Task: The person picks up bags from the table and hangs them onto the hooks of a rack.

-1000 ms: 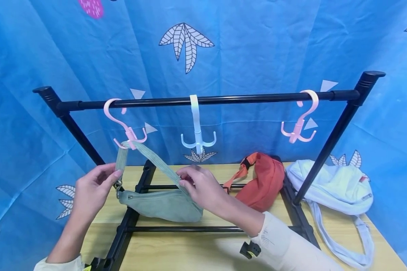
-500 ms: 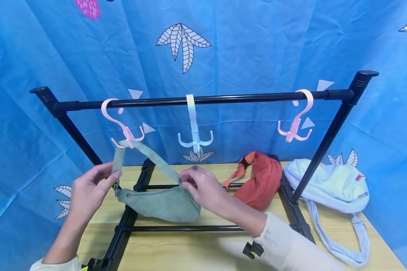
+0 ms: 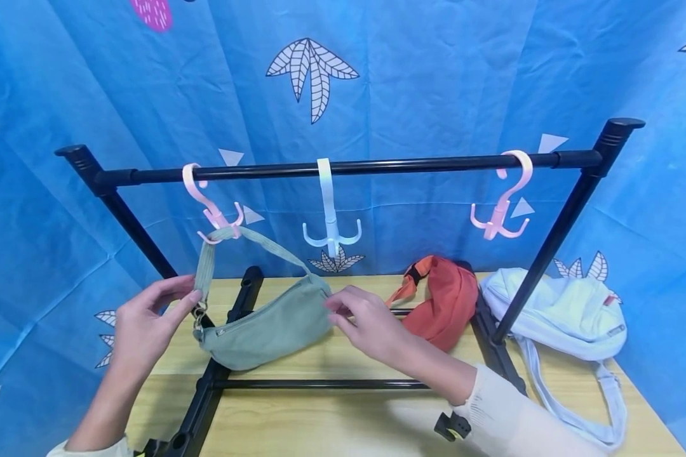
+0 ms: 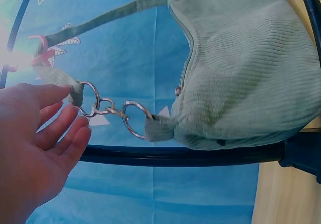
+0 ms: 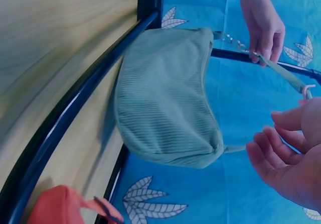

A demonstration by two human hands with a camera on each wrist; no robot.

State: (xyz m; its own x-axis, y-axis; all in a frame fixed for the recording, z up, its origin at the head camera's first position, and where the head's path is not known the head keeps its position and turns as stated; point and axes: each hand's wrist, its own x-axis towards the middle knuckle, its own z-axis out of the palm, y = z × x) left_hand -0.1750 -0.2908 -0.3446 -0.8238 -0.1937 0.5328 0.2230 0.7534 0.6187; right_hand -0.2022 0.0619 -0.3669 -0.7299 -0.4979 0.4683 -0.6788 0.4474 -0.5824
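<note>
A sage-green corduroy shoulder bag (image 3: 274, 324) hangs by its strap (image 3: 204, 270) from the left pink hook (image 3: 220, 222). My left hand (image 3: 151, 317) pinches the strap just above the metal rings (image 4: 108, 106) at the bag's left end. My right hand (image 3: 371, 324) is beside the bag's right end, fingers loosely bent. In the right wrist view nothing shows between the right hand's (image 5: 288, 148) fingers, and the strap's other end passes behind them.
A black rack bar (image 3: 400, 167) also carries a light-blue hook (image 3: 331, 222) and another pink hook (image 3: 500, 212). A red bag (image 3: 443, 304) and a pale-blue bag (image 3: 560, 311) lie on the wooden table (image 3: 297, 419). Black base rails (image 3: 320, 384) cross below; blue cloth hangs behind.
My right hand has let go of the strap and moved right. The bag's right end has risen and the bag now tilts; the left pink hook has turned. My left hand stays at the strap.
</note>
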